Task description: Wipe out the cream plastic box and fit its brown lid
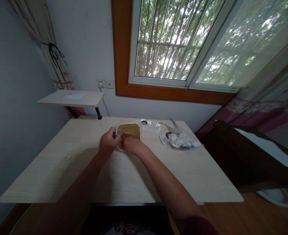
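A shallow tray (131, 130) with rounded corners, a pale rim and a flat tan-brown inside sits on the desk in front of me. My left hand (108, 141) is closed at its left edge, the thumb toward the inside. A small dark bit shows by those fingers, too small to name. Over the near left part of the tray, my right hand (131, 144) has its fingers bent down close to my left thumb. Whatever those right fingertips hold or press is hidden. The tray's near left corner is partly covered by both hands.
On the right of the pale wooden desk (124, 182) lies a clear plastic bag (183, 141) of white crumpled pieces, beside a small white card (163, 139). A round cable hole (144, 123) is behind the tray. A raised shelf (90, 98) stands at the back left.
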Tool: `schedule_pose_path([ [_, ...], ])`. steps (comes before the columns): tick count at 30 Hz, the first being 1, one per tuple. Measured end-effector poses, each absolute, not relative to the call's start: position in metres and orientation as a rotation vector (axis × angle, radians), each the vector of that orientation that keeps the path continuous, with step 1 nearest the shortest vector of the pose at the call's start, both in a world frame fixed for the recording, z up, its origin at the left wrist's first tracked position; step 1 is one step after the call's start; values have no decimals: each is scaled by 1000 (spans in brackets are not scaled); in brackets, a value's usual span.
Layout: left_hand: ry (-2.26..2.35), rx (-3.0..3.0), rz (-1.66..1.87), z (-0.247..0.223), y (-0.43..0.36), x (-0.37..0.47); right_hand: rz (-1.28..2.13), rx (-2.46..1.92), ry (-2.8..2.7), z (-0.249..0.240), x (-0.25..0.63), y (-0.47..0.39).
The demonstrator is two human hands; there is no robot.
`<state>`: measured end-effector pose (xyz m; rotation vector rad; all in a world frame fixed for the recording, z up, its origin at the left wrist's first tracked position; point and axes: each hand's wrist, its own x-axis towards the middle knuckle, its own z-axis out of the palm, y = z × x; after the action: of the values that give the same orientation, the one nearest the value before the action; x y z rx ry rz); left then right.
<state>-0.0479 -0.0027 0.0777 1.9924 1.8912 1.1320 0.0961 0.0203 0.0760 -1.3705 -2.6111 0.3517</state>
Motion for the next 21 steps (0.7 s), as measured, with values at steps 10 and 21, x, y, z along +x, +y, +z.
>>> schedule_pose_path([
  [10,1946,2025,1140,76,-1,-39,403,-1448,-2912,84,99,3],
  [21,1963,2039,1030,81,-4,-31,414,-1661,-2758,75,93,26],
])
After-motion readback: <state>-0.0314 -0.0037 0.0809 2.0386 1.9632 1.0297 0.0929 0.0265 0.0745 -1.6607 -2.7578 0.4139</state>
